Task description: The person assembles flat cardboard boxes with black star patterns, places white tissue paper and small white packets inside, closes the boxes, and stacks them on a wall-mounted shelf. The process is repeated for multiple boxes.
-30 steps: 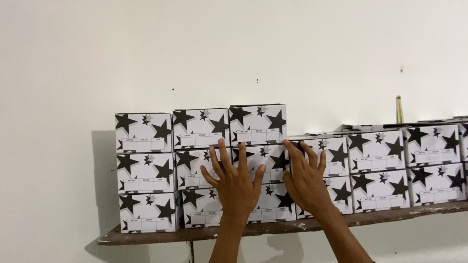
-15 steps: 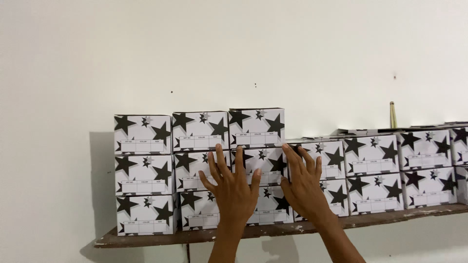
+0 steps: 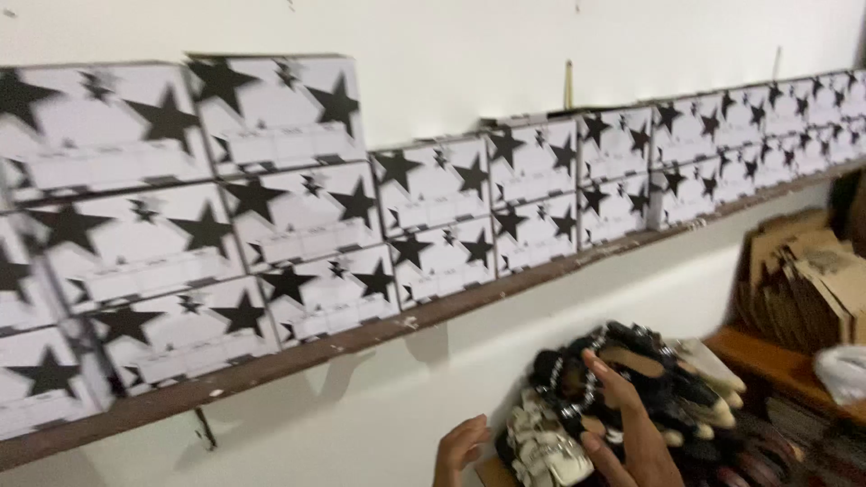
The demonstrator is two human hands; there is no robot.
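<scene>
The right hand [image 3: 631, 433] reaches up from the bottom edge of the head view and lies against a heap of sandals [image 3: 622, 397], dark ones with beaded straps on top and pale, cream ones lower and to the right. Its fingers [image 3: 603, 372] are stretched and a little spread, so the grip is apart and closes on nothing; the fingertips touch the dark straps near the top of the heap. The left hand [image 3: 460, 448] is lower and to the left, just beside the pale sandals at the foot of the heap. Its fingers are bent inwards, but only part of the hand shows above the picture edge and the view is blurred, so I cannot tell if this grip holds something. The heap stands low in the picture, under a long wooden shelf [image 3: 361, 341] that is fixed on the white wall [image 3: 469, 54]. On this shelf stand rows of white boxes with black stars [image 3: 298, 216], three high at the left and two high further right, pressed side by side along the whole wall. To the right of the heap, flat brown cardboard pieces [image 3: 812, 280] lean together over a lower wooden ledge [image 3: 767, 356].
</scene>
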